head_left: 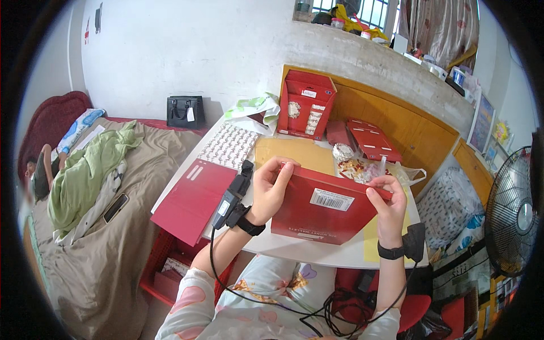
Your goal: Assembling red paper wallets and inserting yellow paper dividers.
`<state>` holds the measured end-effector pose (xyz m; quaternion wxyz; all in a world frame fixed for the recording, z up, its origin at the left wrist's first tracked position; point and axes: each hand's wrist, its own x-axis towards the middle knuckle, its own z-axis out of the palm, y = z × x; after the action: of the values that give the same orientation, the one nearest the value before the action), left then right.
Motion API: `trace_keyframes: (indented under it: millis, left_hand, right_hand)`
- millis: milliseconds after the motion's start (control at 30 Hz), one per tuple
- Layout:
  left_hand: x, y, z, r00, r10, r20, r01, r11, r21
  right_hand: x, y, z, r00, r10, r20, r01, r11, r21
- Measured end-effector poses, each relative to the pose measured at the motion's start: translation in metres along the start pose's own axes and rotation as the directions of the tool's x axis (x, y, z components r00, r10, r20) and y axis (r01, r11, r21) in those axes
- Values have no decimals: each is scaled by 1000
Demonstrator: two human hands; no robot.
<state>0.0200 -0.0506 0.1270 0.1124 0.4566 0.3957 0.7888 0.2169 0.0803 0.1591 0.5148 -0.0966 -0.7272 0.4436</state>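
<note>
A flat red cardboard package (294,212) with a white barcode label is tilted upright over the near edge of the white table (258,242). My left hand (268,192) grips its top left corner, thumb on the side facing me. At the top right corner, my right hand (390,212) pinches the edge in the same way. What is on the package's far side is hidden. Left of it lies a flat red card sheet (192,198) with pale slots. Behind that, rows of small white pieces (228,146) sit beside a tan cardboard sheet (292,152).
A red display box (309,105) stands at the table's back, near stacked red packages (374,140) and a pile of small pieces (358,169). Cables run from both wrist straps across my lap. A fan (513,212) stands right; a person lies on the bed (102,255) at left.
</note>
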Motion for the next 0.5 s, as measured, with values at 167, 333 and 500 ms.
trace_keyframes:
  millis: [167,333,500]
  left_hand:
    - [2,4,0,999,-29,-30,28,999,-20]
    - [6,19,-3,970,-237,61,242,965,-98]
    - [15,19,-21,921,-336,197,357,930,-83]
  right_hand:
    - [-9,10,-5,979,197,-57,-181,959,218]
    - [-10,9,-11,980,197,-14,-189,955,227]
    - [-13,4,-11,981,186,46,-192,941,278]
